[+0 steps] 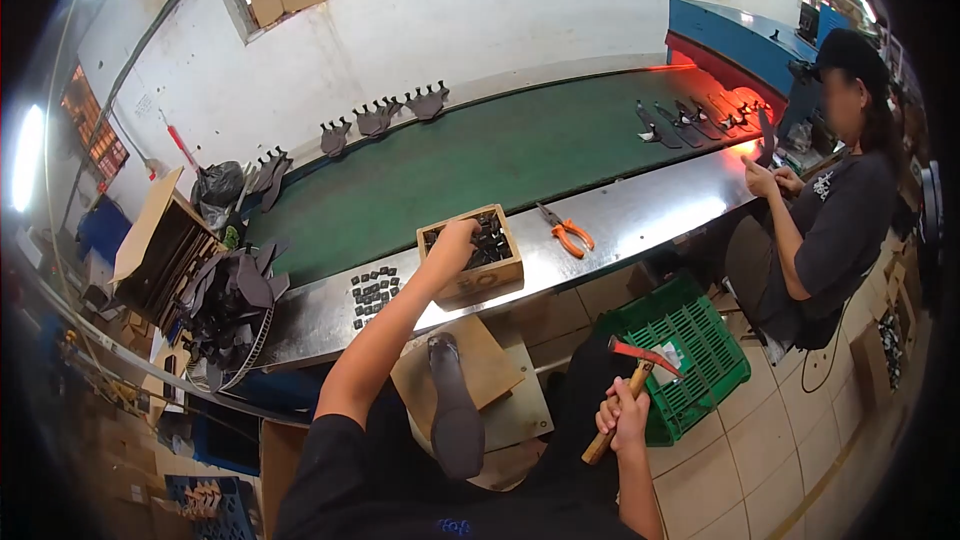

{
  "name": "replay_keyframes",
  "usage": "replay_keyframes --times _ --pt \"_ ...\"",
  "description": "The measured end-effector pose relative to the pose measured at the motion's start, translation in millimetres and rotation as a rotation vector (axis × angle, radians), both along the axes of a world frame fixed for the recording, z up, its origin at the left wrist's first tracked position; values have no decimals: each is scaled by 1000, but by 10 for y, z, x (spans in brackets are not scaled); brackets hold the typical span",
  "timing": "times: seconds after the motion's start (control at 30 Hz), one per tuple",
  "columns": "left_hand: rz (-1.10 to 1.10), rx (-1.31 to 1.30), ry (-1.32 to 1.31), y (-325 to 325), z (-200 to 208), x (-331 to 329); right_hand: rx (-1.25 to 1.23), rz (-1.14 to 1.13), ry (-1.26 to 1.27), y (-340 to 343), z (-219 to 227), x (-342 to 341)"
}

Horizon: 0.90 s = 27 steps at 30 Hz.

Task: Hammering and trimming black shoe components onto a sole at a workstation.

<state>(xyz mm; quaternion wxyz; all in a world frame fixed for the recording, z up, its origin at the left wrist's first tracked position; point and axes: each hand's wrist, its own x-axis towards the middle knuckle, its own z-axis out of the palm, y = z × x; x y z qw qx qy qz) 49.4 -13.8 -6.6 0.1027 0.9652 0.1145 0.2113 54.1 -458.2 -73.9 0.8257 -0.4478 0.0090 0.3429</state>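
Observation:
My left hand (458, 245) reaches into a wooden box (484, 282) filled with small black pieces (490, 238). Its fingers are down among the pieces and partly hidden, so I cannot tell what they hold. My right hand (625, 416), closed round the wooden handle, holds a hammer (645, 352) with a red head upright over my lap. Between my arms, a dark shoe sole (456, 415) lies lengthwise across a wooden board (505, 372). Rows of small black squarish pieces (376, 292) lie on the metal tabletop left of the box.
Orange-handled pliers (567, 230) lie on the metal ledge beside a green conveyor belt (500, 150). Several soles stand along its far edge. At left, a wire basket (235, 365) holds piled dark soles. A green crate (720, 370) stands at right, near a seated co-worker (840, 180).

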Motion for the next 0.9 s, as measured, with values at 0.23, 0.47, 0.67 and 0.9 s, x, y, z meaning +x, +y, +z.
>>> replay_keyframes --times 0.23,0.47,0.67,0.9 --pt "209 -582 -175 -236 357 -408 -6 72 -65 24 132 8" --pt "-9 -1340 -477 -1261 868 -1139 178 197 -417 484 860 -8" --pt "-130 -1464 -623 -1944 1061 -1797 104 393 -635 1112 1662 -374" --pt "-94 -1418 -803 -2112 984 -2114 175 441 -675 1379 1654 -764"
